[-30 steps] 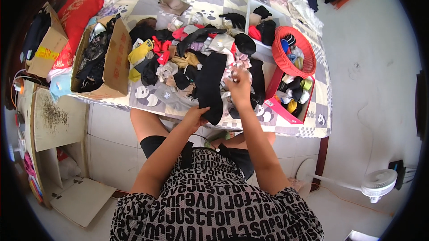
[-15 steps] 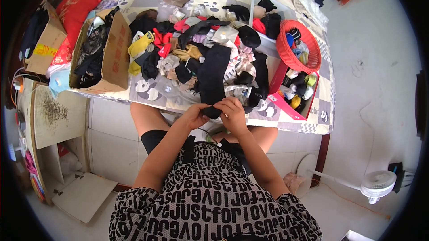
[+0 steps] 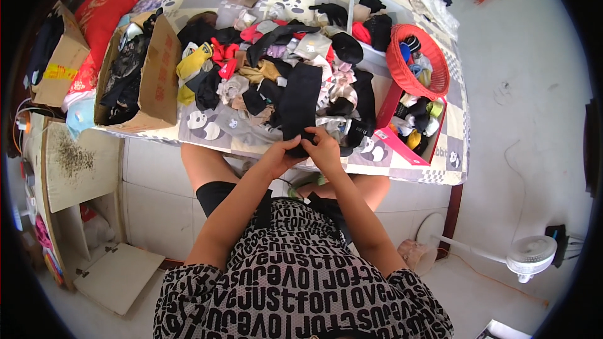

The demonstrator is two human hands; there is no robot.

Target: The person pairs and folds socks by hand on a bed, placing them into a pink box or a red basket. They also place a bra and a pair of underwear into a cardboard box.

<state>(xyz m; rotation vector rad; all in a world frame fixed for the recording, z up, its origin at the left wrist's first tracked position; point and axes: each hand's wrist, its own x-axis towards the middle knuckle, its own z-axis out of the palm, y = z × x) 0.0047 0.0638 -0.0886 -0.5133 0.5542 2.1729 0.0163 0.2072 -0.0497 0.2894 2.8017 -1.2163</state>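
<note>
A long black garment (image 3: 300, 97), folded flat into a wide strip, lies over the near side of a mixed pile of socks and small clothes (image 3: 264, 75). Its near end is bunched between my two hands at the bed's front edge. My left hand (image 3: 281, 158) is closed on that end from the left, thumb on top. From the right, my right hand (image 3: 324, 150) pinches the same end, its fingers bent over the cloth. Part of the bunched end is hidden under the fingers.
On the left stand two cardboard boxes of dark clothes, the nearer box (image 3: 157, 78) beside the pile. To the right are a red woven basket (image 3: 394, 65), a pink box (image 3: 402, 144) of rolled socks and a white bin (image 3: 377, 56). A white fan (image 3: 531, 256) stands on the floor.
Both hands have moved slightly away from me, up along the black garment. The bunched end that stuck out below the fingers is now tucked against the strip.
</note>
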